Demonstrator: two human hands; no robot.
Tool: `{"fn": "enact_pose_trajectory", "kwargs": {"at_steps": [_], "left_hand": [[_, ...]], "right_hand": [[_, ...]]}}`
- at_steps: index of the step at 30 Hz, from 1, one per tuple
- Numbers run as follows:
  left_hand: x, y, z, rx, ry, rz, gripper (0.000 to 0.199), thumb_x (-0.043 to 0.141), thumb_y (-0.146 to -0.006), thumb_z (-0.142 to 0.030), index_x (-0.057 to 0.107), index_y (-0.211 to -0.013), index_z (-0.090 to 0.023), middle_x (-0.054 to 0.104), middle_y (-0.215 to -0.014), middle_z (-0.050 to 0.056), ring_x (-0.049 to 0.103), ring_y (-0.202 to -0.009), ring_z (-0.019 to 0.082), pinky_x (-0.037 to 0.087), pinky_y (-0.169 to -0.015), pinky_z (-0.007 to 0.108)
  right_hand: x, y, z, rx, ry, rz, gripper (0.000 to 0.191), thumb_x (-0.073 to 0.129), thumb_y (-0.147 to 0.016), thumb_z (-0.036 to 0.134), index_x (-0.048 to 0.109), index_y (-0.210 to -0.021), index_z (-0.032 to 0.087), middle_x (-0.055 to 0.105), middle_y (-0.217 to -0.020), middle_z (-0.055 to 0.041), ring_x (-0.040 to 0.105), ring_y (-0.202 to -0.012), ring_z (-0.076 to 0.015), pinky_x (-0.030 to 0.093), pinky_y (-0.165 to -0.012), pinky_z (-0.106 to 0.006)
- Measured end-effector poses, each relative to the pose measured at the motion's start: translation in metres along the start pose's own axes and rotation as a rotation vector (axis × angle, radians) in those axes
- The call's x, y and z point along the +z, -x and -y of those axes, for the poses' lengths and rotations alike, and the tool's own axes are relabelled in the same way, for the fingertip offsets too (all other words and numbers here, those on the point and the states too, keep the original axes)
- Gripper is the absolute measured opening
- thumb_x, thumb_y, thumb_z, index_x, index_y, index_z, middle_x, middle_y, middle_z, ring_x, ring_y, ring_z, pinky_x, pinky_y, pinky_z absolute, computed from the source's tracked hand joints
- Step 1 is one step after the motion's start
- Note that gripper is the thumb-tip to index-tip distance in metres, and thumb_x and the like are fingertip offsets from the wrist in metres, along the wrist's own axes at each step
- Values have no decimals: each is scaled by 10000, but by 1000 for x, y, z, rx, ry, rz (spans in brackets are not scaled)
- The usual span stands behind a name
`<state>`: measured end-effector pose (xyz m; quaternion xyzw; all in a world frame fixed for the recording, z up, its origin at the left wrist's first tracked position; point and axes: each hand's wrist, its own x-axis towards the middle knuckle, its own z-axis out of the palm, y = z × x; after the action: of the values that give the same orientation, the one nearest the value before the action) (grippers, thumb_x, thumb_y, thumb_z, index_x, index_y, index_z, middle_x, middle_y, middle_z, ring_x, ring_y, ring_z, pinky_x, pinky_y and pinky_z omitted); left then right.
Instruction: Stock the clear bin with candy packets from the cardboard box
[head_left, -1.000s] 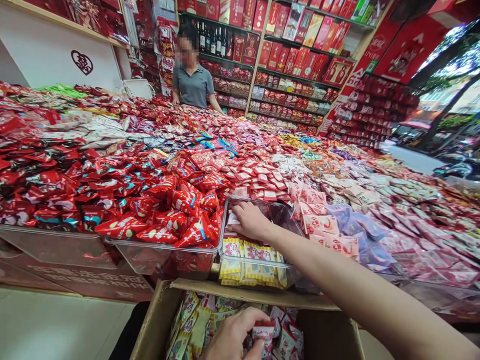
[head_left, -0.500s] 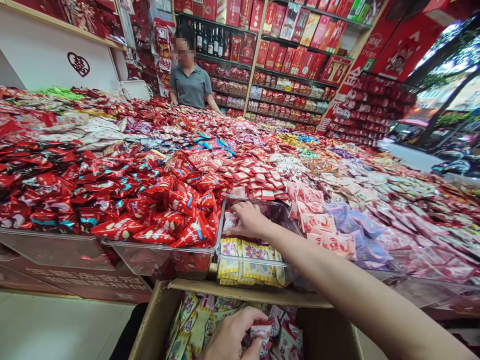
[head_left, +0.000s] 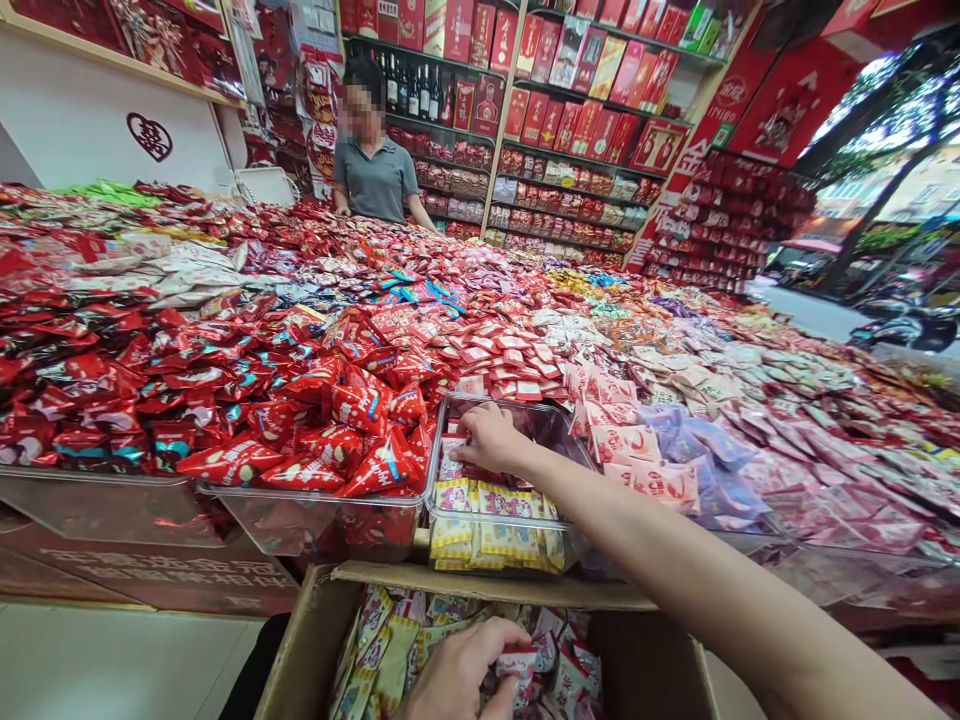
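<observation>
My right hand (head_left: pixel 491 438) reaches into a clear plastic bin (head_left: pixel 499 522), its fingers bent down over pink-and-white packets (head_left: pixel 452 462) at the bin's left side. Yellow-and-white packets (head_left: pixel 499 540) stand along the front of that bin. Below, my left hand (head_left: pixel 472 670) is inside an open cardboard box (head_left: pixel 495 588), thumb and fingers curled round a small red-and-white packet (head_left: pixel 517 662). Yellow packets (head_left: pixel 390 650) lie left of it in the box, with more red-and-white ones to the right. What lies under my right fingertips is hidden.
Red packets (head_left: pixel 367 400) heap over the bin to the left. Pink packets (head_left: pixel 645 450) and purple packets (head_left: pixel 697 450) lie to the right. A person (head_left: pixel 375 180) in a grey shirt stands behind the wide candy display, before shelves (head_left: pixel 495 140).
The view has shifted slightly. My right hand's fingers have drawn in a little over the pink-and-white packets. My left hand stays at the same packet in the box.
</observation>
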<state>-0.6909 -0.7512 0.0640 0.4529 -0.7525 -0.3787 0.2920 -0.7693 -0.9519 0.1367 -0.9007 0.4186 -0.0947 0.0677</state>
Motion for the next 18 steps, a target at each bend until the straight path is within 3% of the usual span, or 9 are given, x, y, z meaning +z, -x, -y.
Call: {"fn": "enact_pose_trajectory", "kwargs": {"at_steps": [4, 6, 8, 11, 14, 18], "left_hand": [[-1, 1, 1, 17, 6, -14, 334, 501, -662, -74, 567, -957, -216, 674, -896, 7, 623, -808, 143, 461, -731, 179], [-1, 1, 0, 25, 5, -20, 341, 505, -655, -75, 568, -958, -218, 675, -905, 8, 623, -819, 146, 461, -740, 181], [-1, 1, 0, 35, 3, -18, 348, 506, -653, -73, 567, -963, -218, 675, -911, 9, 624, -828, 149, 461, -746, 184], [-1, 2, 0, 47, -2, -19, 344, 502, -663, -76, 565, -968, -222, 674, -907, 5, 624, -820, 147, 463, -743, 188], [0, 3, 0, 51, -12, -20, 329, 499, -673, -79, 565, -962, -221, 672, -898, 6, 622, -812, 147, 463, -740, 195], [-1, 5, -1, 50, -10, -29, 325, 503, -673, -77, 564, -959, -217, 669, -909, 10, 619, -835, 152, 460, -756, 204]], "right_hand": [[-12, -5, -3, 85, -463, -53, 182, 521, -769, 332, 526, -830, 161, 595, -735, -9, 531, -699, -127, 408, -617, -244], [-21, -5, -12, 190, -553, -95, 197, 429, -819, 310, 502, -910, 151, 591, -707, 3, 526, -584, -89, 403, -526, -195], [-29, -3, -25, 338, -405, -74, 227, 372, -837, 292, 523, -924, 146, 599, -699, -3, 523, -534, -82, 389, -472, -180], [-34, 4, -42, 483, -122, 48, 198, 434, -789, 240, 602, -798, 137, 619, -651, -36, 555, -537, -117, 390, -461, -199], [-30, 10, -49, 521, 22, 89, 139, 517, -695, 123, 643, -754, 111, 652, -727, -118, 610, -682, -203, 433, -557, -253], [-26, 16, -43, 510, 193, 78, 258, 472, -690, 35, 646, -877, 69, 637, -914, -201, 596, -875, -275, 443, -698, -315]]}}
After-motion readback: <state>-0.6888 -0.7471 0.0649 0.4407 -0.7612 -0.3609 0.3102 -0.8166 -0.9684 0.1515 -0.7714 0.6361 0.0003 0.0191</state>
